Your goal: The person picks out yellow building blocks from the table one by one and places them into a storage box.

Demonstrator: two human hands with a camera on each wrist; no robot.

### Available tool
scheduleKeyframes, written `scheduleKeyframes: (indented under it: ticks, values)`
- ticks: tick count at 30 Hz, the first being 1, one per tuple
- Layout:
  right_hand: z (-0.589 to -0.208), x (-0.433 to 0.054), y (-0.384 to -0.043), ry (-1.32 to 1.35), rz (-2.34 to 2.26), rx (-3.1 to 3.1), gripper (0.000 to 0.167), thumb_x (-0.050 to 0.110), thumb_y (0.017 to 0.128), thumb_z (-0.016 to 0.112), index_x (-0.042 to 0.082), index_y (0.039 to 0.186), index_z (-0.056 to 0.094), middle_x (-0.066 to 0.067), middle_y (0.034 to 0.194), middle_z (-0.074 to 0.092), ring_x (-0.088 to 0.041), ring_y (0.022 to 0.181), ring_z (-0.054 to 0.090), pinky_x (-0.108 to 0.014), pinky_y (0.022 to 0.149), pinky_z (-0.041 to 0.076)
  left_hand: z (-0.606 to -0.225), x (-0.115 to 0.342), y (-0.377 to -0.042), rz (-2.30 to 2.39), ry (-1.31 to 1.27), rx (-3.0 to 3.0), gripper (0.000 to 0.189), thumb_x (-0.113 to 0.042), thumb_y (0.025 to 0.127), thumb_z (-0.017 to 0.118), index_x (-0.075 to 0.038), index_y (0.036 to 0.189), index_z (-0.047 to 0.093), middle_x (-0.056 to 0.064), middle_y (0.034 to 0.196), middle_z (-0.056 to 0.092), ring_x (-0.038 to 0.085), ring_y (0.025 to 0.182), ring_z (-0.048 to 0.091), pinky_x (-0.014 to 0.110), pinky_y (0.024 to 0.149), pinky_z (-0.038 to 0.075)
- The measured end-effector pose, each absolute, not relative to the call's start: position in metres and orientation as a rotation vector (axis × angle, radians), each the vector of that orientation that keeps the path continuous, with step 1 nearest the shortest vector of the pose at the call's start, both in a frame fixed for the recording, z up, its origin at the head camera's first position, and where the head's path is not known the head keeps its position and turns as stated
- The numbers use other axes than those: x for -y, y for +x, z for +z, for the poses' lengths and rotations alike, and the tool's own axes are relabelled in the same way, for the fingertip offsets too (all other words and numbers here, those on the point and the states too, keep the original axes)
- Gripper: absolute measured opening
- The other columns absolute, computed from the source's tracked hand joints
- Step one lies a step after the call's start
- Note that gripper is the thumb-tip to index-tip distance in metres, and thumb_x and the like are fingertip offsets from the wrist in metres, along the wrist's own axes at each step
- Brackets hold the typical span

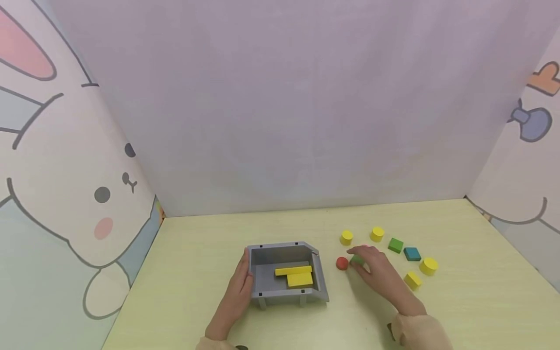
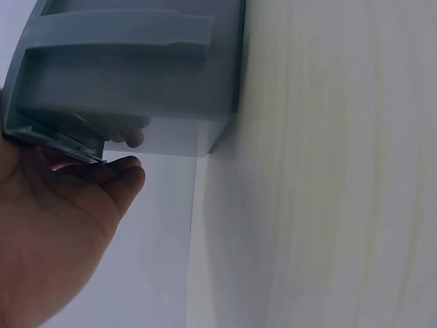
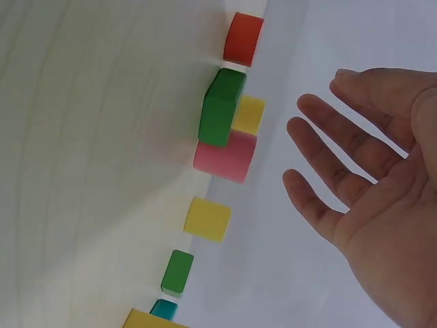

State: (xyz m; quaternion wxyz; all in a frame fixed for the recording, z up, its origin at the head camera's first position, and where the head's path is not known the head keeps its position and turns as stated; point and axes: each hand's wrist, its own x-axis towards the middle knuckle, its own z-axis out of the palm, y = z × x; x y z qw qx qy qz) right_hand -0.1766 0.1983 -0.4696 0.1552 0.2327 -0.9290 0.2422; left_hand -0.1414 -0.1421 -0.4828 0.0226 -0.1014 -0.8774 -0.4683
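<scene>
Bracing gray bin (image 1: 286, 295) with extended left fingers (image 1: 241, 267); could bump red cylinder (image 1: 342, 263) by lowering spread right fingers (image 3: 328, 154) toward green block (image 3: 222, 109).

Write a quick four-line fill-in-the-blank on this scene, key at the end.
1. The left hand touches the bin, which is ____.
2. Both blocks inside the bin are ____.
3. The right hand, fingers clear of the pieces, holds ____.
4. The cylinder nearest the bin is ____.

Missing words: gray; yellow; nothing; red.
</scene>
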Motion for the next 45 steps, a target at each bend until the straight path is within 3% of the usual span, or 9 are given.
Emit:
scheduleKeyframes:
  ticks: [5, 11, 19, 45]
  values:
    - [-0.47, -0.21, -0.174, 0.657, 0.677, 2.623, 0.029, -0.004, 0.072, 0.07, 0.004, 0.1, 0.065, -0.008, 0.101, 0.067, -0.024, 0.092, 0.061, -0.042, 0.076, 0.052, -0.482, 0.142, -0.141, -1.444, -0.303, 2.725, 0.055, -0.003, 0.095, 0.027, -0.001, 0.146, 0.005, 0.011, 0.154, 0.006, 0.029, 0.142, 0.008, 0.044, 0.113, 0.01]
    - [-0.472, -0.223, -0.17, 0.654, 0.681, 2.579, 0.033, -0.009, 0.069, 0.07, 0.003, 0.099, 0.065, -0.007, 0.1, 0.068, -0.025, 0.093, 0.061, -0.044, 0.079, 0.051, -0.481, 0.142, -0.139, -1.448, -0.301, 2.719, 0.055, -0.004, 0.095, 0.027, -0.002, 0.146, 0.006, 0.01, 0.154, 0.007, 0.028, 0.142, 0.008, 0.024, 0.114, 0.004]
    - [-0.472, -0.239, -0.166, 0.52, 0.726, 2.718, 0.03, -0.002, 0.076, 0.066, 0.001, 0.106, 0.063, -0.012, 0.105, 0.065, -0.033, 0.103, 0.057, -0.051, 0.087, 0.047, -0.48, 0.142, -0.14, -1.439, -0.31, 2.726, 0.055, -0.003, 0.095, 0.027, -0.001, 0.146, 0.006, 0.011, 0.154, 0.007, 0.03, 0.141, 0.009, 0.047, 0.113, 0.012]
    - [-0.473, -0.278, -0.154, 0.329, 0.696, 2.921, 0.032, -0.005, 0.076, 0.063, -0.004, 0.107, 0.061, -0.021, 0.106, 0.062, -0.042, 0.1, 0.054, -0.055, 0.082, 0.046, -0.485, 0.143, -0.142, -1.436, -0.328, 2.715, 0.055, -0.005, 0.096, 0.026, -0.001, 0.146, 0.006, 0.011, 0.154, 0.006, 0.029, 0.141, 0.008, 0.044, 0.113, 0.011]
